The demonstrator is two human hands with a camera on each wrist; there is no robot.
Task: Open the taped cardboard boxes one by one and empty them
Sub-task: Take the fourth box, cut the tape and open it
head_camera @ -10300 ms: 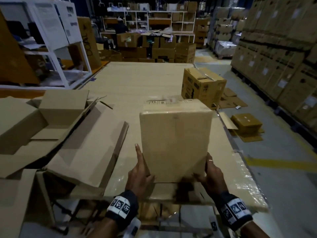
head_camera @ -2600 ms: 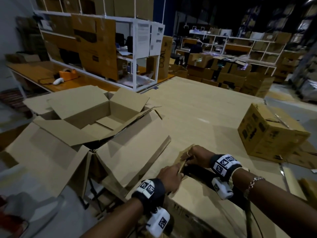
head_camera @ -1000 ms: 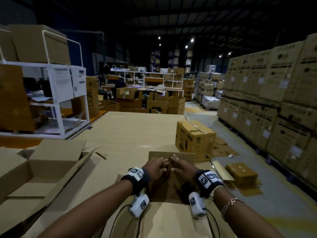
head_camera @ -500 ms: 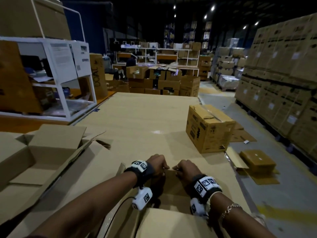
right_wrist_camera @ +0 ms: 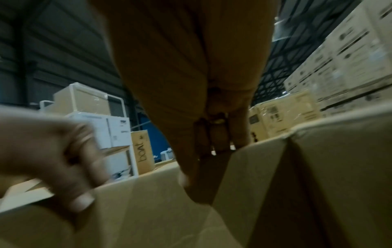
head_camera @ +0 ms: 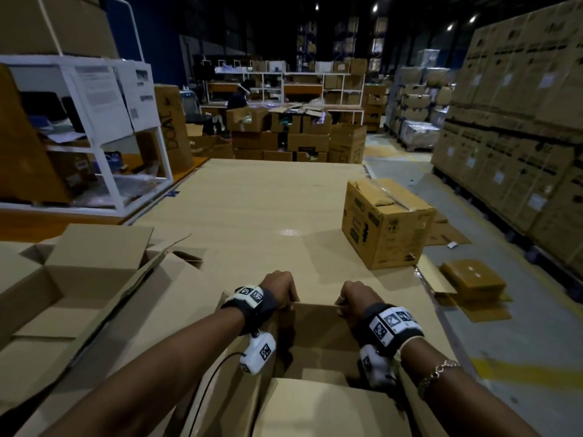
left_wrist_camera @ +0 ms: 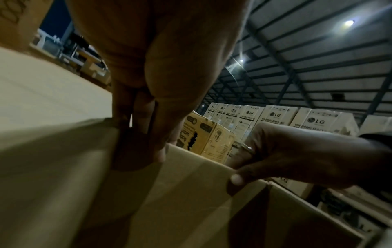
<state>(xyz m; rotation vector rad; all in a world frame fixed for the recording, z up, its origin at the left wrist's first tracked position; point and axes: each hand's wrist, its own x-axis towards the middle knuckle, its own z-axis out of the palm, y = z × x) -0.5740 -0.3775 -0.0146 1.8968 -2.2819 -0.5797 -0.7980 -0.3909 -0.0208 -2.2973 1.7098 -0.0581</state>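
Note:
A plain cardboard box point(head_camera: 318, 339) stands open right in front of me on the cardboard-covered work surface point(head_camera: 268, 209). My left hand point(head_camera: 281, 290) grips the far flap point(left_wrist_camera: 191, 193) at its top edge, thumb on the inner side. My right hand point(head_camera: 352, 298) grips the same flap point(right_wrist_camera: 148, 209) further right, fingers curled over the edge. The near flap point(head_camera: 325, 408) lies towards me. The box's inside is dark and its contents are hidden. A printed box point(head_camera: 386, 223) with tape along its top stands closed at the far right of the surface.
Opened empty boxes point(head_camera: 82, 279) with spread flaps crowd the left side. A white shelf rack point(head_camera: 94, 127) stands behind them. Stacked cartons point(head_camera: 517, 127) line the right aisle, flattened cardboard point(head_camera: 470, 282) lies on the floor, and more boxes point(head_camera: 296, 134) pile up at the back.
Both hands have moved apart along the far flap's edge and pulled it up and towards me. The box mouth shows wider than half a second ago.

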